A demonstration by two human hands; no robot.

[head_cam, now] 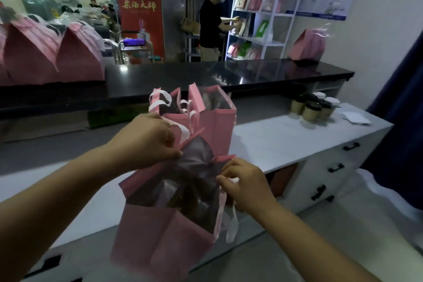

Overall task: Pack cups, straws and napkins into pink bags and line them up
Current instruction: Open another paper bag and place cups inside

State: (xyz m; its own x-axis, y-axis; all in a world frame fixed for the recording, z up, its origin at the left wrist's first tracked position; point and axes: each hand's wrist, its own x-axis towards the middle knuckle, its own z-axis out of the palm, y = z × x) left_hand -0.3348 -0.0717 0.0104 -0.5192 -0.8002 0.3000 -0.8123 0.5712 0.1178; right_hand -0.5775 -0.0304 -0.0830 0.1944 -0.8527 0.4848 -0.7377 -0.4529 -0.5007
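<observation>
I hold a pink paper bag point(160, 236) with white handles in front of me, above the white counter point(274, 142). My left hand point(148, 142) pinches its far rim, and my right hand point(247, 183) pinches the near right rim, spreading its mouth open. Dark shapes show inside, too blurred to name. Behind it on the counter stand more open pink bags point(215, 121). Several brown paper cups with black lids point(311, 110) cluster at the counter's far right, with white napkins point(356, 118) beside them.
A black raised counter point(206, 75) runs across behind, with closed pink bags at its left point(55, 57) and one at its right point(307, 46). A person point(210, 23) stands at a white shelf rack point(263, 18). Drawers with black handles point(334, 167) sit below the counter.
</observation>
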